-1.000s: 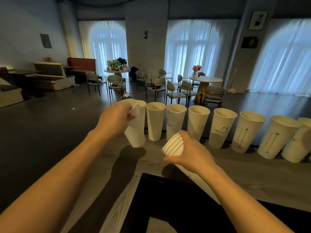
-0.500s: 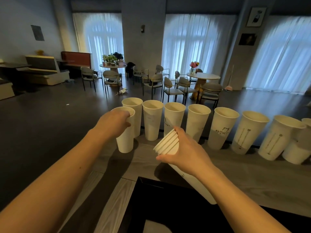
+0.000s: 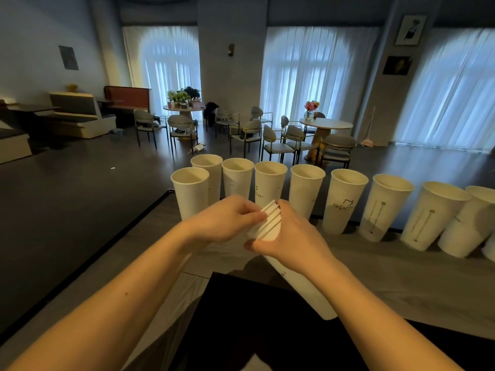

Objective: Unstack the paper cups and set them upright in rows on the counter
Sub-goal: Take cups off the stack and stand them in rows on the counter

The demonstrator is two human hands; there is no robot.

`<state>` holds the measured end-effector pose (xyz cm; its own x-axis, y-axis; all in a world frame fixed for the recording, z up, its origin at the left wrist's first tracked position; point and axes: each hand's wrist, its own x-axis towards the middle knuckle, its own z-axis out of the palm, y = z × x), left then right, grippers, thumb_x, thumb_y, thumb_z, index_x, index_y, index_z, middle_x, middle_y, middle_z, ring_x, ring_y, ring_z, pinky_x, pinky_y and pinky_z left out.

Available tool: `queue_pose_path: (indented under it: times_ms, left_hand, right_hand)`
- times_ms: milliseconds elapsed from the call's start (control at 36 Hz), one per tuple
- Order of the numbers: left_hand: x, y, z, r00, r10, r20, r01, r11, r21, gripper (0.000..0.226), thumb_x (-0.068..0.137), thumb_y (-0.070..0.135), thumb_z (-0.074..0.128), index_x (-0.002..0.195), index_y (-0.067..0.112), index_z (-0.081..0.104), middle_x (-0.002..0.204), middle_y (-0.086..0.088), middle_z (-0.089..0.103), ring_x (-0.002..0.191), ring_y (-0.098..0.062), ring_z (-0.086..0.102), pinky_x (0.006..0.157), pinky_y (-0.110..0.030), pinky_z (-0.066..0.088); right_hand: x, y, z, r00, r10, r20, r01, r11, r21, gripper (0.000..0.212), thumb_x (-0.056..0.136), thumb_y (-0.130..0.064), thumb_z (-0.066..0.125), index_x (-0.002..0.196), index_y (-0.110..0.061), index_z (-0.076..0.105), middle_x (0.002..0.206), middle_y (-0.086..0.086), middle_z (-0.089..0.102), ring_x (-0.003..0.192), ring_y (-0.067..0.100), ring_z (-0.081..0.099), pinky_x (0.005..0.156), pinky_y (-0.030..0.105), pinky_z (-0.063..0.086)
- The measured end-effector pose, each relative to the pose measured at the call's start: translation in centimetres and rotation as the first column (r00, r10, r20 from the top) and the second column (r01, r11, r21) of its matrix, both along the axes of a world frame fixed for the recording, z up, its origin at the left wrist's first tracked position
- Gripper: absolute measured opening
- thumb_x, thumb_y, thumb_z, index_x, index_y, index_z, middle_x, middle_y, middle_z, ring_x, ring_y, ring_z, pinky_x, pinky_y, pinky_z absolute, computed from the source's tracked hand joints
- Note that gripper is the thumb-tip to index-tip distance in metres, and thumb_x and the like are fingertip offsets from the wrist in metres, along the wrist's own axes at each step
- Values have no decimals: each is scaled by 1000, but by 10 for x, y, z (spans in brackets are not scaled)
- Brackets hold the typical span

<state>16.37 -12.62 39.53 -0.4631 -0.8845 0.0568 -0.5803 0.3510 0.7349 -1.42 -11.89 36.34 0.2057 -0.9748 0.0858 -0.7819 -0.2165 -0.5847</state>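
A stack of white paper cups [image 3: 269, 223] lies tilted in my right hand [image 3: 292, 236], rims pointing up and away, its bottom end reaching toward me. My left hand [image 3: 227, 219] pinches the rim of the stack's top cup. Several tall white cups stand upright in a row along the counter's far edge, from one [image 3: 207, 178] at the left to those [image 3: 439, 215] at the right. One more cup [image 3: 190, 194] stands alone in front of the row's left end, just left of my left hand.
The grey wood-look counter [image 3: 401, 274] runs left to right. A black panel [image 3: 254, 325] lies on it close to me. Beyond the counter is a dark floor with café chairs and round tables [image 3: 324, 127].
My left hand set its single cup upright in front of the row's left end, let go, and moved right onto the stack's rims. My right hand kept the stack, raising it slightly.
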Motion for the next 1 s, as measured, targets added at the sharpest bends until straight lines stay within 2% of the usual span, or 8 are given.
queue_pose_path:
  times_ms: [139, 306, 417, 528, 583, 861, 917, 1000]
  left_hand:
    - [-11, 2, 3, 992, 125, -12, -126, 988, -86, 11, 88, 31, 68, 90, 22, 74, 87, -3, 72, 86, -23, 66, 78, -39, 51]
    - [2, -14, 19, 921, 358, -154, -389, 873, -294, 23, 91, 26, 65, 113, 20, 65, 95, 9, 65, 88, -8, 64, 73, -28, 57]
    - [5, -39, 17, 888, 449, 99, -345, 793, -502, 9, 92, 21, 64, 95, 14, 61, 90, 2, 60, 84, -17, 61, 67, -30, 52]
    - [2, -55, -3, 785, 449, 428, -150, 807, -571, 10, 90, 16, 65, 98, 18, 60, 101, -4, 64, 95, -21, 64, 70, -32, 52]
    - [3, -63, -9, 736, 464, 494, -70, 777, -626, 15, 89, 16, 67, 102, 18, 61, 107, -6, 65, 99, -22, 64, 72, -31, 52]
    - [7, -82, -17, 695, 474, 541, -35, 774, -633, 21, 89, 21, 66, 107, 17, 56, 109, -9, 65, 98, -23, 63, 77, -38, 57]
    - [6, -81, -13, 731, 480, 486, -92, 774, -626, 39, 89, 27, 67, 123, 17, 51, 112, -10, 67, 99, -24, 64, 78, -37, 56]
    - [-4, -68, -7, 813, 526, 250, -198, 653, -731, 67, 90, 36, 64, 145, 11, 36, 120, -11, 67, 108, -28, 61, 87, -42, 52]
  right_hand:
    - [-16, 6, -1, 996, 10, -84, -10, 1000, 1, 113, 64, -67, 81, 153, -33, 19, 131, -3, 54, 117, 20, 55, 93, 48, 54]
    - [-44, 6, -7, 961, -155, -229, 154, 988, -22, 110, 67, -70, 79, 151, -29, 20, 134, 2, 52, 121, 26, 55, 93, 47, 54]
    - [-58, 4, -11, 932, -244, -267, 250, 968, -8, 110, 69, -71, 77, 153, -27, 19, 142, 5, 50, 129, 29, 51, 95, 47, 53]
    - [-61, 0, -14, 935, -263, -239, 268, 963, -10, 111, 68, -72, 77, 152, -29, 20, 142, 5, 50, 130, 28, 51, 95, 46, 52]
    - [-61, -2, -14, 938, -266, -223, 270, 963, -12, 109, 68, -70, 78, 151, -29, 20, 142, 3, 50, 130, 27, 51, 95, 46, 51]
    - [-59, -4, -16, 958, -247, -145, 248, 969, -10, 110, 69, -68, 80, 152, -29, 20, 143, 1, 48, 132, 24, 49, 96, 44, 51]
    - [-60, -4, -15, 964, -237, -122, 239, 971, 2, 112, 67, -69, 80, 152, -28, 20, 144, 1, 48, 132, 24, 48, 97, 44, 50]
    - [-60, -2, -12, 972, -226, -61, 228, 973, 29, 124, 63, -68, 83, 156, -26, 13, 150, 1, 43, 136, 24, 45, 103, 46, 47]
